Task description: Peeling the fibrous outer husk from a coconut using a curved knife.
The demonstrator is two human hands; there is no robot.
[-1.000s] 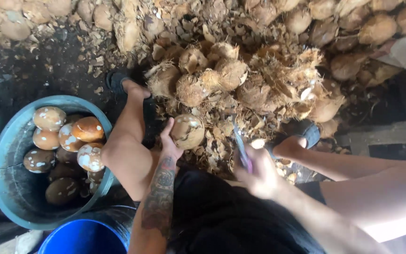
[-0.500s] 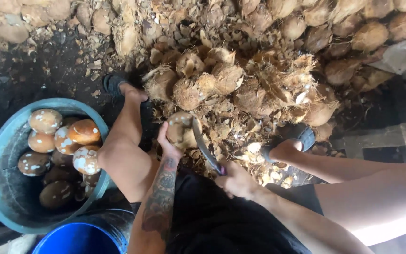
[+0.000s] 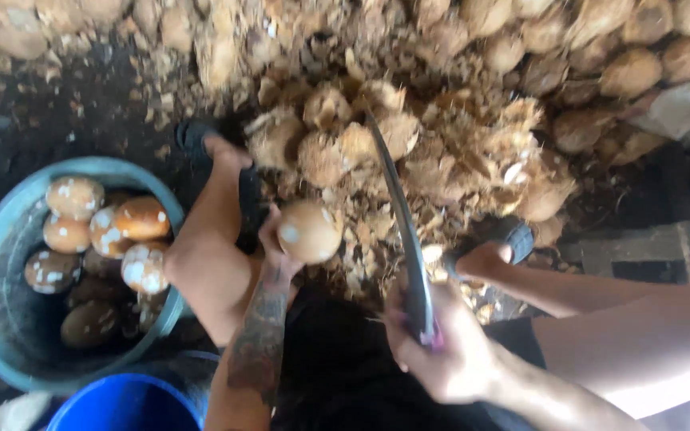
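Left hand (image 3: 275, 251) held a round, mostly peeled coconut (image 3: 307, 231) from below and behind, fingers wrapped on its near side, grip clenched on it. The coconut sat raised in front of the person's knees, just above the husk litter, between the two feet. Right hand (image 3: 441, 355) was closed tight around the handle of a long curved blade (image 3: 401, 227), grip grasping it; the blade pointed up and away from the body, its tip over the husk pile (image 3: 441, 152), standing just right of the coconut, not touching it as far as I could tell. Left forearm carried a dark tattoo. Both feet wore dark sandals, left one (image 3: 193, 136) on the dark ground, right one (image 3: 509, 235) at the pile's edge. A teal tub (image 3: 9, 351) at left held several brown peeled coconuts (image 3: 105, 231) with white patches. A blue bucket (image 3: 125, 407) rim showed at the bottom edge. Unhusked coconuts (image 3: 624, 72) were stacked along the top right.
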